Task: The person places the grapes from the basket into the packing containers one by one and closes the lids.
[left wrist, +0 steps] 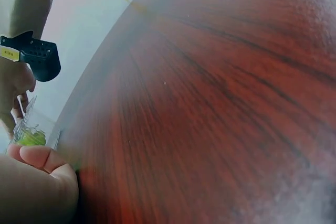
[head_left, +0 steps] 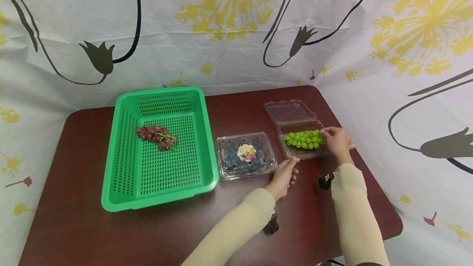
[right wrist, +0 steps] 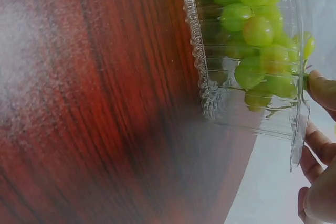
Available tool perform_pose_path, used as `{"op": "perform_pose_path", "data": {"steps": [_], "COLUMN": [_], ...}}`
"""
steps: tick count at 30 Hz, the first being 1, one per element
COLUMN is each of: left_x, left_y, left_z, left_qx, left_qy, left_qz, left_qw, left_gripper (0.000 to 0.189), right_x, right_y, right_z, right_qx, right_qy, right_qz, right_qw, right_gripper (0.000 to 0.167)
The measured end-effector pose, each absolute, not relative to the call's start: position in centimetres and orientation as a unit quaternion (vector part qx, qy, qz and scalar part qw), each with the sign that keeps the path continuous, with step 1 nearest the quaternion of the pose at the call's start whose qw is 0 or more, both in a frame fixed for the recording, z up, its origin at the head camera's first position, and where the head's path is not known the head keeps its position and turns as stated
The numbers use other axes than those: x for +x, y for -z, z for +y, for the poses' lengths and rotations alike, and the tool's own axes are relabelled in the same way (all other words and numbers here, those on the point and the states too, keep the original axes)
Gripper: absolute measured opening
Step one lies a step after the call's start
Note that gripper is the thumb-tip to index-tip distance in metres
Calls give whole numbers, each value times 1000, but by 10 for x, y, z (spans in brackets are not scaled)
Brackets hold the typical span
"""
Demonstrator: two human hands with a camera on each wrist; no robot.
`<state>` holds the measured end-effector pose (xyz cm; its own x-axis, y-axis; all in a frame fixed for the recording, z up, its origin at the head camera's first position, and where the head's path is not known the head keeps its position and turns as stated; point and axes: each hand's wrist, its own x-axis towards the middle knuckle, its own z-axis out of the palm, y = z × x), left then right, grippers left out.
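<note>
A bunch of green grapes (head_left: 304, 139) lies inside a clear plastic box (head_left: 286, 151), whose lid (head_left: 290, 111) is folded back behind it. At the box's right end, my right hand (head_left: 337, 143) pinches the stem of the bunch. The right wrist view shows the green grapes (right wrist: 257, 32) through the clear wall, with my right hand's fingertips (right wrist: 316, 85) at the stem over the rim. My left hand (head_left: 282, 177) pinches the box's near left corner, its other fingers curled below. Only part of my left hand (left wrist: 44, 177) shows in the left wrist view.
Left of the open box sits a closed clear box (head_left: 230, 167) of dark fruit with a round label. A green basket (head_left: 166, 196) farther left holds a bunch of red grapes (head_left: 157, 134). The dark red table (head_left: 162, 229) ends at a patterned cloth backdrop (head_left: 155, 52).
</note>
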<state>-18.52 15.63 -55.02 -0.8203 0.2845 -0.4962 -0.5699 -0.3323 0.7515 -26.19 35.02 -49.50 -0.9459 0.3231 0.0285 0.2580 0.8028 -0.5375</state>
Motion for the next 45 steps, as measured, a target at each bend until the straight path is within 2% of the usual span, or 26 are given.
{"op": "perform_pose_path", "data": {"steps": [15, 27, 36, 45], "left_x": [-182, -169, -156, -149], "left_y": [550, 533, 511, 478], "left_z": [150, 133, 125, 112], "left_qx": [-124, -91, -79, -36], "left_qy": [-806, -796, -809, -830], "left_qz": [501, 494, 450, 408], "left_qw": [288, 339, 371, 380], "left_gripper": [35, 40, 33, 29], "right_x": [-258, -250, -244, -245], "right_y": [498, 485, 470, 448], "right_z": [349, 347, 339, 318], "right_qx": [-174, -156, -147, -126], "right_qy": [-279, -310, -315, -324], "right_qz": [-941, -934, -933, -929], "right_qw": [75, 83, 99, 125], "right_gripper": [32, 37, 35, 39]}}
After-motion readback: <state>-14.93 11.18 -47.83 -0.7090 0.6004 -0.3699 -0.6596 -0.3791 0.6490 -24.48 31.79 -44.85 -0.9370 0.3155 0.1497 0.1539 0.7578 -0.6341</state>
